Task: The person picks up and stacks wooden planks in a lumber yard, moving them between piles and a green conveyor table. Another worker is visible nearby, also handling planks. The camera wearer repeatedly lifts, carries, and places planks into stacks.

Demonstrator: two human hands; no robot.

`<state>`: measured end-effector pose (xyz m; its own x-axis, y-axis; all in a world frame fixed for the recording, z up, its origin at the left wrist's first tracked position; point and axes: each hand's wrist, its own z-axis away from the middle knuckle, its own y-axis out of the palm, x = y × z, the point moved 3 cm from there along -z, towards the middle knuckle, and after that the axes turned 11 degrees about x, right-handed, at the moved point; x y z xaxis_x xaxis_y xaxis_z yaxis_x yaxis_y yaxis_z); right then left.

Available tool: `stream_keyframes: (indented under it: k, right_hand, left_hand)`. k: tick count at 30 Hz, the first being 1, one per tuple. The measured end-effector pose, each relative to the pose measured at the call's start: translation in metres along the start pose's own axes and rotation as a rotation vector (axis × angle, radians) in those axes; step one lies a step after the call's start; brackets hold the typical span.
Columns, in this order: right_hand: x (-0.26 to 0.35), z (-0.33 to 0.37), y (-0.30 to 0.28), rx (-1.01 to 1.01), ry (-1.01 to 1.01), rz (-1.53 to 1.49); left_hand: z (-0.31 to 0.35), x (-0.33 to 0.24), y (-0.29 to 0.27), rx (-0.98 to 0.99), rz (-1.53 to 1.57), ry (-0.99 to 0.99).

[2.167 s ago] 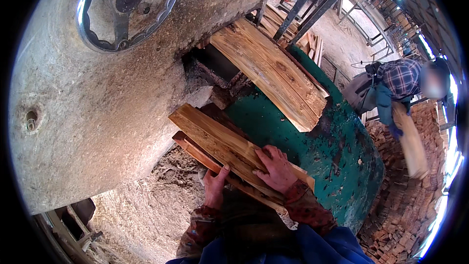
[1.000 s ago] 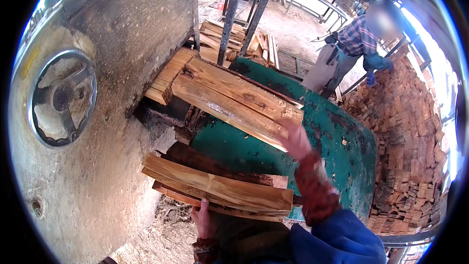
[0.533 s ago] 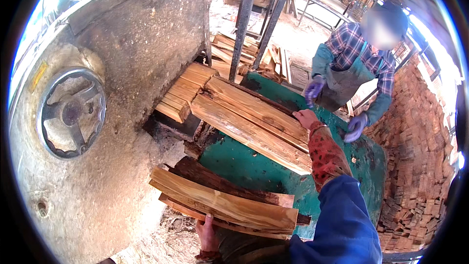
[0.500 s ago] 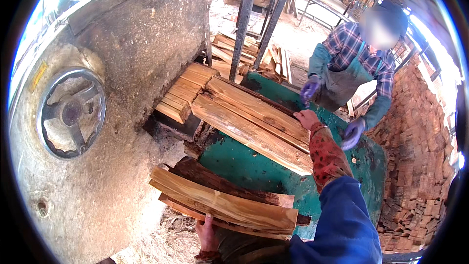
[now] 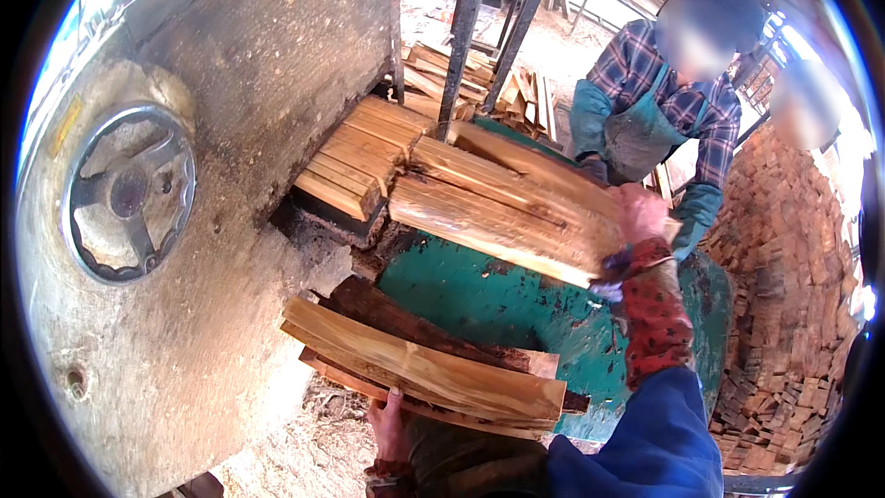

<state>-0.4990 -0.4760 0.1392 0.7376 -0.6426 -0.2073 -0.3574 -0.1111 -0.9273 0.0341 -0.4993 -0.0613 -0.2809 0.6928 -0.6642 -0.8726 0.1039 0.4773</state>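
My left hand (image 5: pixel 391 429) grips the near edge of several stacked wooden boards (image 5: pixel 424 364), with the thumb up against their side and the fingers mostly hidden below. Over the green metal table (image 5: pixel 479 295), my right hand (image 5: pixel 641 214) is closed on the right end of a wooden board (image 5: pixel 544 166), the rear one of a group lying side by side. This board sits tilted, and its end is blurred. The front board (image 5: pixel 489 221) lies beside it, with a co-worker's gloved hand near its right end. A tight row of shorter wood pieces (image 5: pixel 355 161) touches the boards' left ends.
A large worn machine housing (image 5: pixel 267 65) with a handwheel (image 5: pixel 129 194) stands at the left. Across the table a co-worker (image 5: pixel 645 120) in a checked shirt and apron leans in. Stacked wood blocks (image 5: pixel 784 314) rise at the right; loose offcuts (image 5: pixel 452 74) lie behind metal posts.
My right hand has moved right and slightly up, and the rear board now tilts. The co-worker's hands have come to the boards. Another person appears at the right. My left hand stays almost still.
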Motion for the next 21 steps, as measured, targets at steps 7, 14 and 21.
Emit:
stream_keyframes:
  k: [7,14,21]
  right_hand:
    - [-0.051,0.059,-0.072,-0.002,0.066,0.053]
    - [-0.038,0.166,-0.06,0.094,0.205,-0.427]
    - [0.014,0.199,-0.028,0.305,0.23,-0.911]
  left_hand:
    - [0.003,-0.005,0.005,-0.025,-0.08,0.018]
    - [0.008,-0.016,0.011,0.013,-0.076,0.049]
    - [0.004,-0.013,0.008,-0.021,-0.135,0.078]
